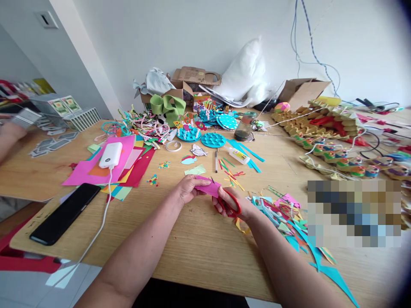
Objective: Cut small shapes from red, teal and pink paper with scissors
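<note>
My left hand [190, 188] pinches a small piece of magenta paper [212, 187] by its left end. Red-handled scissors [237, 208] are in my right hand [229, 202], with the fingers through the loops. Their blades reach the paper's right part, and a dark tip shows above it. Just beyond the hands lie a pale green paper strip [195, 170], a pen [216, 161] and a glue bottle [238, 155]. A blue and red paper fish [189, 159] and a white fish cutout [198, 150] rest farther back.
Coloured paper scraps [282, 214] spread to the right of my right forearm. On the left are a black phone [66, 214], a white power bank [111, 155] with its cable, and stacked coloured sheets [85, 167]. A glass jar [245, 126] and egg cartons [334, 124] stand behind. Another person's hand [13, 132] holds cards.
</note>
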{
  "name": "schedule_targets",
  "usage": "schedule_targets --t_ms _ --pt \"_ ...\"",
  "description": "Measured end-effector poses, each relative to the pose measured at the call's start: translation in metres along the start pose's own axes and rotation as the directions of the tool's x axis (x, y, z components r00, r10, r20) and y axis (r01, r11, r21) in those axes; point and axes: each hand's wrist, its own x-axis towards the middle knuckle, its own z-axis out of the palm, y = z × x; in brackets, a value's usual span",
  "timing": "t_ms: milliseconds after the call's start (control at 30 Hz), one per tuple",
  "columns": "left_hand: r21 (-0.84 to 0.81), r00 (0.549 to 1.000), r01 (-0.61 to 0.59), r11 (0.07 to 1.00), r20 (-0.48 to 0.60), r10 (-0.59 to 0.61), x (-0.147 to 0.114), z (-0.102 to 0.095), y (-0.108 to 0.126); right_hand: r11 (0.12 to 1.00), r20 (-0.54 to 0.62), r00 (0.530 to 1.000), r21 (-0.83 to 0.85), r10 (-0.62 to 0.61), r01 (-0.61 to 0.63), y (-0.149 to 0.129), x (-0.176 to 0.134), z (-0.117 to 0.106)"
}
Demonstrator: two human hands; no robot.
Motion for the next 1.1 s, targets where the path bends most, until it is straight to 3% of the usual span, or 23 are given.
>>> schedule_targets --t_ms 133,367,1100 --pt "-0.032 0.999 0.002 0.999 -0.037 -0.003 0.0022 0.0005 -0.0029 0.999 -0.016 1.0 -0.024 0.023 -0.023 -0.0019 -0.0004 0.0003" --pt "0.094 0.997 -0.062 0.994 -0.043 0.066 0.0035 0.001 -0.0052 0.996 -0.057 0.997 -0.069 0.049 -0.053 -0.0025 -0.0001 -0.001" --pt "0.122 0.999 -0.043 0.992 -0.028 0.047 0.004 0.0003 -0.0051 0.994 -0.05 0.998 -0.1 0.035 -0.04 -0.0048 -0.0022 -0.0018"
